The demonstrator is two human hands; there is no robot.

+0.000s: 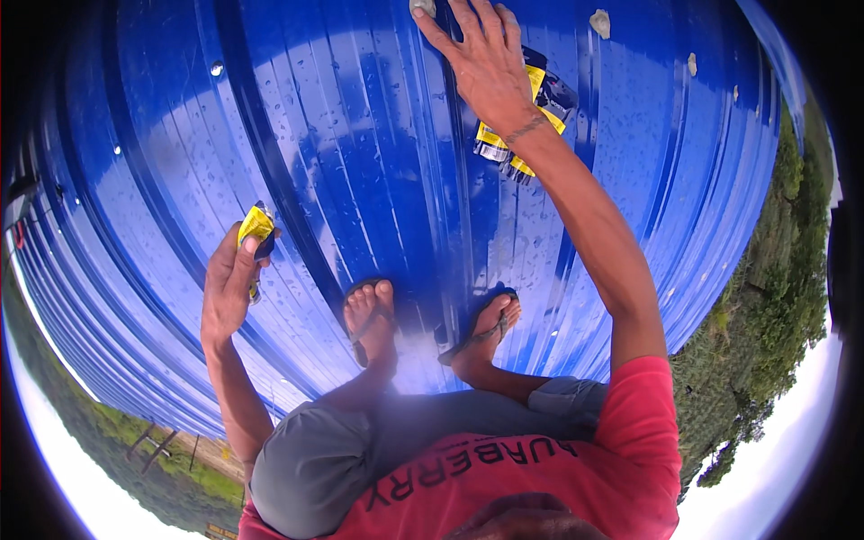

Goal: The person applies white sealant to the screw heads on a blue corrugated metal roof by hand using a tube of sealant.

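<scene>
My left hand is closed around a small yellow and dark blue packet, held above the blue ribbed metal sheet. At the top of the view my right hand reaches forward with its fingers spread. The index fingertip is at a whitish-grey lump cut by the upper edge, apparently touching it. More yellow and dark blue packets lie on the sheet under and beside my right wrist, which partly covers them.
Another greyish lump sits farther right, with smaller pale bits beyond. Water drops and raised ribs mark the roof-like sheet, and a shiny screw head shows at left. My sandalled feet stand on it. Bushes grow past the right edge.
</scene>
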